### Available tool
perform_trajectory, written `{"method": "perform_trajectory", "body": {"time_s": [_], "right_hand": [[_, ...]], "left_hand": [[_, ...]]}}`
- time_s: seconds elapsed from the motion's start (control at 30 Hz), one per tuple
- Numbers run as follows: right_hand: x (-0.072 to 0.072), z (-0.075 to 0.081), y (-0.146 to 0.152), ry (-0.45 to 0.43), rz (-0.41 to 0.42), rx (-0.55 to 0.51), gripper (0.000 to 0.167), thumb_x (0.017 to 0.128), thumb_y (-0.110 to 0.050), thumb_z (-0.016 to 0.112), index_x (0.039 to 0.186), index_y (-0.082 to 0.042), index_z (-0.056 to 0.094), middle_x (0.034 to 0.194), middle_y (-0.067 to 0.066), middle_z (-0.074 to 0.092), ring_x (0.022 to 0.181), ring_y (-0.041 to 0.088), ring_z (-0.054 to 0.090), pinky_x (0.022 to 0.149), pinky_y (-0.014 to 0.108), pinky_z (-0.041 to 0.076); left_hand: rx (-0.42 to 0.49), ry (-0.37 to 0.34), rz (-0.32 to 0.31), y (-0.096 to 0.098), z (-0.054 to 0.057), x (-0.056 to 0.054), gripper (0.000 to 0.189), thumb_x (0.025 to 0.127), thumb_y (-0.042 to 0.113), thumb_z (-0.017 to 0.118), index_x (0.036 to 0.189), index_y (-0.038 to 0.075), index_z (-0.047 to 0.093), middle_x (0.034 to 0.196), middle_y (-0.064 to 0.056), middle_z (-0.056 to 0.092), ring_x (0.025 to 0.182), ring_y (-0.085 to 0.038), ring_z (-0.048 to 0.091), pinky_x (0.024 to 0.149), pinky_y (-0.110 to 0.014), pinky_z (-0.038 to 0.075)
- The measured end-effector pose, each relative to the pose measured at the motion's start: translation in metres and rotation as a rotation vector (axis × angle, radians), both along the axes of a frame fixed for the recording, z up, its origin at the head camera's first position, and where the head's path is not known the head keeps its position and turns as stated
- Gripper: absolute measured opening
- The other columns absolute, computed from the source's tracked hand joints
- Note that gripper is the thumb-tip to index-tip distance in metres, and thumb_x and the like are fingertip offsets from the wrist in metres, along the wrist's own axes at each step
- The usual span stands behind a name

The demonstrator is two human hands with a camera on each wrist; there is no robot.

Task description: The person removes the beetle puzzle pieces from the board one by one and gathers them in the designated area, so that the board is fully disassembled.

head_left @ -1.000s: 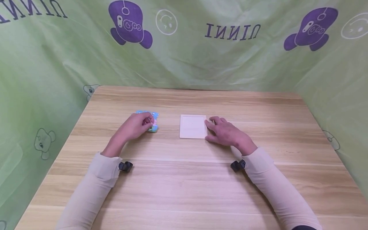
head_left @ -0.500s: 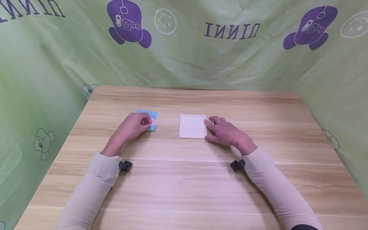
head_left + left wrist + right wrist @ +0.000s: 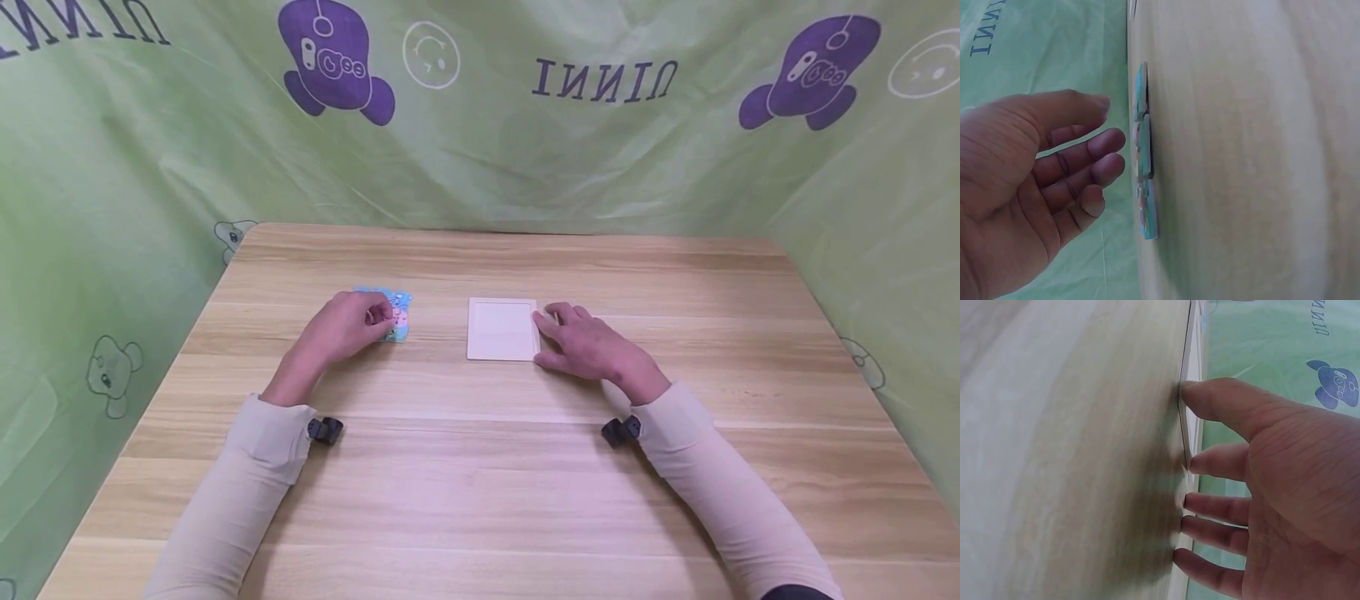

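Note:
Several small picture puzzle pieces [image 3: 401,300], blue, pink and green, lie together on the table at left. My left hand [image 3: 352,323] hovers over them and hides part of the picture. In the left wrist view, its fingers [image 3: 1107,144] are loosely bent with nothing between them, a little apart from the flat pieces [image 3: 1145,147]. To the right lies a square, pale puzzle tray [image 3: 501,329] with a thin raised border. My right hand [image 3: 588,343] rests at its right edge, thumb and forefinger touching the tray, the other fingers [image 3: 1216,534] spread on the table.
The wood-grain table [image 3: 480,467] reaches back to a green printed curtain [image 3: 480,167], which also hangs at both sides. Small black cameras [image 3: 326,431] sit at both cuffs.
My left hand has drawn slightly back to the left, uncovering more of the pieces. The lower piece now lies in line with the others. My right hand and the tray have stayed put.

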State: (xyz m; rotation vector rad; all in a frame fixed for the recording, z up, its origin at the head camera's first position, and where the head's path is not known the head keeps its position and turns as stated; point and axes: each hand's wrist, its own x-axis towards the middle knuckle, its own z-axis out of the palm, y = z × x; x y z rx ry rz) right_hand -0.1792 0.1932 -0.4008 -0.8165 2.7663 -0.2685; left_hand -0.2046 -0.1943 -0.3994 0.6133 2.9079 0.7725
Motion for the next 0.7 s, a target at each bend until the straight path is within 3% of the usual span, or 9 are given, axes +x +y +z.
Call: {"method": "perform_trajectory", "body": {"time_s": [0.3,0.5,0.7], "right_hand": [[0.002,-0.003,0.005,0.050,0.018,-0.047,0.071,0.100,-0.036,0.067,0.156,-0.002,0.039,0.150,0.029,0.040,0.130,0.047,0.045,0.107,0.058,0.040],[0.000,-0.005,0.008,0.004,0.003,-0.084,0.075,0.100,-0.038,0.067,0.159,-0.004,0.034,0.152,0.028,0.040,0.134,0.046,0.043,0.109,0.057,0.038],[-0.004,-0.002,0.009,-0.032,-0.018,-0.142,0.083,0.101,-0.044,0.064,0.163,-0.005,0.024,0.159,0.028,0.028,0.143,0.047,0.033,0.114,0.059,0.031]], "left_hand": [[0.087,0.010,-0.103,0.008,0.004,0.001,0.018,0.099,0.017,0.067,0.111,0.004,0.070,0.098,-0.006,0.069,0.089,-0.023,0.062,0.081,-0.042,0.050],[0.101,-0.019,-0.197,0.019,0.005,0.003,0.027,0.100,0.016,0.066,0.123,0.001,0.069,0.116,-0.011,0.070,0.104,-0.027,0.066,0.094,-0.045,0.051],[0.058,-0.004,-0.228,0.027,0.006,0.001,0.054,0.101,0.021,0.066,0.150,0.005,0.050,0.138,-0.016,0.061,0.116,-0.030,0.061,0.107,-0.048,0.042]]}}
